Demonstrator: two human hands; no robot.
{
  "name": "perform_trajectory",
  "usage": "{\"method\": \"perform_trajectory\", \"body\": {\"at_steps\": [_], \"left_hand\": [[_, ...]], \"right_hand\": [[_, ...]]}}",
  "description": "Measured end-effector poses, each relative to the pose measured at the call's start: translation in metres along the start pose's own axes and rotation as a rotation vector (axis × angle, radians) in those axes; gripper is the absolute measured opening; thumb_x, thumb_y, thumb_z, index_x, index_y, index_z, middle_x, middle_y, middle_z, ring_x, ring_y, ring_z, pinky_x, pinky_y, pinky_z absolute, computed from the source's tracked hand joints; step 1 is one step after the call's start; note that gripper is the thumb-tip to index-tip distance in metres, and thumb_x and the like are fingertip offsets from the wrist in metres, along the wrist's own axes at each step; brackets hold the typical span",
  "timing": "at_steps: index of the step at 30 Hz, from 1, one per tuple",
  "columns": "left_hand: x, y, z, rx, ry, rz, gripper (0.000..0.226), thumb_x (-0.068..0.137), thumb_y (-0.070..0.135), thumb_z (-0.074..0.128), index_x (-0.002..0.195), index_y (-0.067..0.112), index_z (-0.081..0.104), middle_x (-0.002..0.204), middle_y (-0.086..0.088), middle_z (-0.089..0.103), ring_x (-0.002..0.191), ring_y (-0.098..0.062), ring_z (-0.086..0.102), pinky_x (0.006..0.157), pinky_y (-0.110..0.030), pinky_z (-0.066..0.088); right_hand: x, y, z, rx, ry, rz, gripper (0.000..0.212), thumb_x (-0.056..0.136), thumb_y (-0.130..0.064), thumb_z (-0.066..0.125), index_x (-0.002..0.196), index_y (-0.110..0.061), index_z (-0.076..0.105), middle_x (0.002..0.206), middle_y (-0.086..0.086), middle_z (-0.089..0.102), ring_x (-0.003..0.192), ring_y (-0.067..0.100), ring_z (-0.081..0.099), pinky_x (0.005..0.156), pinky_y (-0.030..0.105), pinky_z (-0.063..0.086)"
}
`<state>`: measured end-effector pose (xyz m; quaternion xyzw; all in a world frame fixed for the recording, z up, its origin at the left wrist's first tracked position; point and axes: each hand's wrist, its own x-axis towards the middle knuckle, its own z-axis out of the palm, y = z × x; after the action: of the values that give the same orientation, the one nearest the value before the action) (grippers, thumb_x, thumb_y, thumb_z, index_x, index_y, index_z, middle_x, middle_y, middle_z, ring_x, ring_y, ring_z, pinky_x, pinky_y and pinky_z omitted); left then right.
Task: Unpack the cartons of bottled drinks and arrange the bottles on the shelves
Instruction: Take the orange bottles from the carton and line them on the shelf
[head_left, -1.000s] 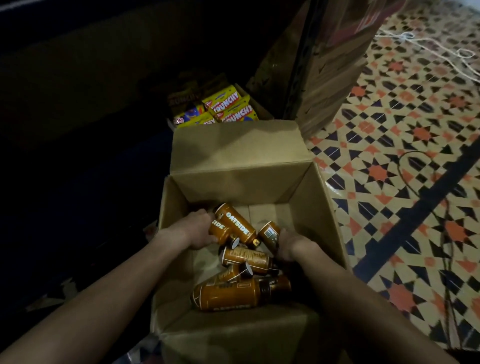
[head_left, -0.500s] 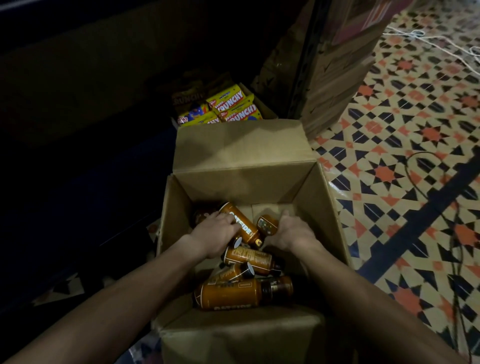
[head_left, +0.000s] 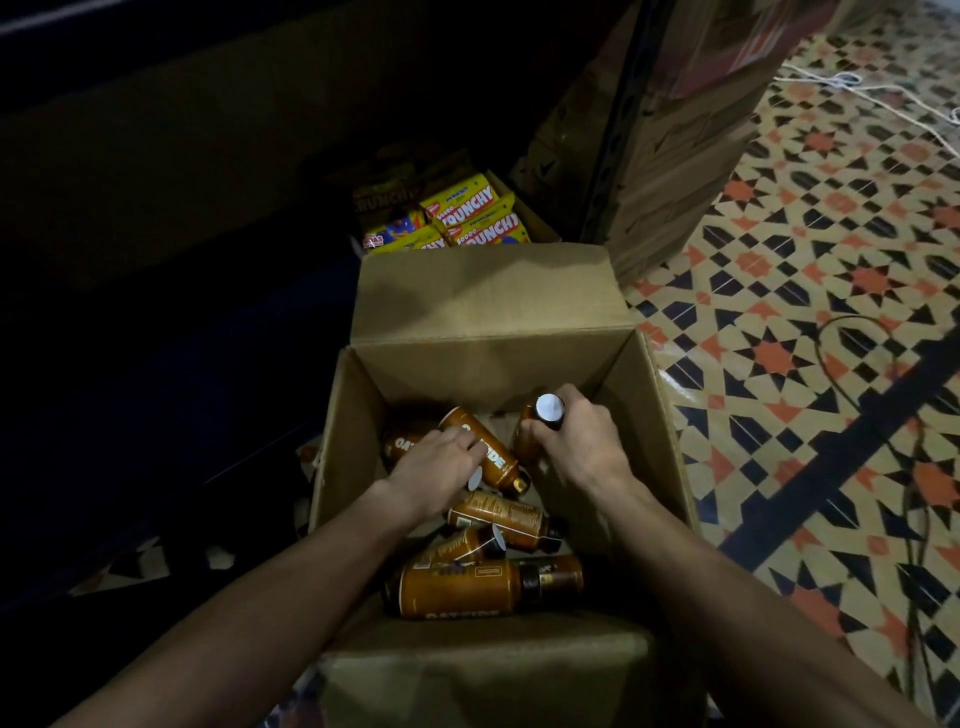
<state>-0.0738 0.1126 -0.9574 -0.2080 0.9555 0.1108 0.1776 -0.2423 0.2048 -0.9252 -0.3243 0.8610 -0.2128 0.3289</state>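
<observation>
Since half a second ago, the upright bottle (head_left: 522, 447) in the right hand (head_left: 582, 447) is found raised from its side onto its end, its white cap now turned up toward the camera; the left hand (head_left: 434, 475) is found in much the same place. At the left, the left hand is reached into the open carton (head_left: 340, 441), and its fingers are laid, lightly bent, across a slanting bottle (head_left: 493, 457) lettered in white; whether anything is actually gripped cannot be told. A darker bottle (head_left: 402, 447) is seen partly hidden under the same hand. Nearer the camera, three more brown bottles are lying on their sides in the carton: a middle bottle (head_left: 501, 517) just below the left hand, a tagged bottle (head_left: 452, 551) against it, and the nearest bottle (head_left: 467, 590) along the near wall. Behind the carton, yellow snack packets (head_left: 470, 213) are packed in a second box. To the right within the carton, near its far right corner, the upright bottle is gripped below the cap by the curled fingers and thumb of the right hand. Further right, a cardboard stack (head_left: 675, 135) is stood on a patterned tile floor (head_left: 805, 312), which is crossed by a white string (head_left: 857, 91) and a dark cable (head_left: 909, 493)
</observation>
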Motion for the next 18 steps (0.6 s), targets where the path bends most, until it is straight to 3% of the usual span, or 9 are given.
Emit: {"method": "perform_trajectory", "body": {"at_steps": [5,7,9,10,12,14,16,18], "left_hand": [[-0.008,-0.001,-0.014,-0.353,0.044,-0.159,0.046,0.089,0.028,0.069,0.126,0.020,0.044,0.122,-0.005,0.062,0.110,-0.020,0.061,0.094,-0.038,0.052],[-0.013,-0.003,-0.017,-0.424,0.092,-0.221,0.047,0.090,0.028,0.068,0.128,0.020,0.042,0.119,-0.004,0.064,0.107,-0.017,0.063,0.091,-0.037,0.055],[-0.016,-0.008,-0.023,-0.515,0.150,-0.299,0.045,0.091,0.028,0.067,0.128,0.021,0.042,0.116,-0.002,0.065,0.103,-0.016,0.065,0.088,-0.037,0.056],[-0.019,-0.010,-0.027,-0.563,0.177,-0.341,0.045,0.091,0.029,0.068,0.128,0.021,0.043,0.115,-0.002,0.065,0.102,-0.016,0.065,0.087,-0.036,0.057],[-0.024,-0.013,-0.038,-0.648,0.237,-0.393,0.047,0.090,0.031,0.069,0.129,0.020,0.044,0.116,-0.003,0.064,0.101,-0.016,0.064,0.087,-0.036,0.057],[-0.030,-0.012,-0.054,-0.715,0.313,-0.394,0.044,0.090,0.031,0.070,0.126,0.020,0.047,0.115,-0.004,0.064,0.099,-0.016,0.064,0.086,-0.038,0.058],[-0.035,-0.011,-0.072,-0.742,0.375,-0.388,0.041,0.088,0.032,0.071,0.121,0.019,0.050,0.112,-0.002,0.065,0.099,-0.016,0.064,0.087,-0.039,0.057],[-0.043,-0.013,-0.093,-0.736,0.421,-0.377,0.039,0.087,0.035,0.072,0.117,0.018,0.053,0.111,0.000,0.066,0.101,-0.016,0.064,0.090,-0.038,0.055]], "right_hand": [[-0.006,-0.001,-0.002,0.060,0.043,-0.002,0.057,0.091,-0.031,0.073,0.139,-0.016,0.047,0.130,0.008,0.064,0.120,0.026,0.062,0.096,0.040,0.056],[-0.007,-0.002,-0.004,0.073,0.061,-0.017,0.057,0.092,-0.031,0.072,0.141,-0.016,0.046,0.131,0.008,0.063,0.109,0.020,0.066,0.076,0.025,0.059],[-0.009,-0.007,-0.011,0.098,0.081,-0.032,0.058,0.093,-0.030,0.071,0.143,-0.016,0.045,0.133,0.008,0.062,0.085,0.010,0.065,0.047,0.011,0.047],[-0.013,-0.011,-0.016,0.119,0.102,-0.041,0.058,0.092,-0.030,0.072,0.143,-0.015,0.046,0.134,0.008,0.061,0.086,0.011,0.065,0.046,0.010,0.047],[-0.018,-0.018,-0.026,0.161,0.167,-0.076,0.059,0.090,-0.031,0.075,0.140,-0.014,0.048,0.135,0.010,0.062,0.112,0.021,0.065,0.077,0.021,0.058],[-0.025,-0.029,-0.039,0.212,0.207,-0.107,0.059,0.087,-0.033,0.078,0.136,-0.014,0.053,0.132,0.009,0.064,0.123,0.023,0.061,0.098,0.034,0.054],[-0.030,-0.039,-0.051,0.239,0.220,-0.139,0.056,0.085,-0.032,0.080,0.133,-0.014,0.057,0.130,0.006,0.066,0.122,0.021,0.061,0.098,0.029,0.051],[-0.040,-0.053,-0.065,0.234,0.252,-0.184,0.050,0.084,-0.033,0.081,0.127,-0.013,0.063,0.121,0.001,0.069,0.112,0.015,0.063,0.088,0.017,0.047]]}}
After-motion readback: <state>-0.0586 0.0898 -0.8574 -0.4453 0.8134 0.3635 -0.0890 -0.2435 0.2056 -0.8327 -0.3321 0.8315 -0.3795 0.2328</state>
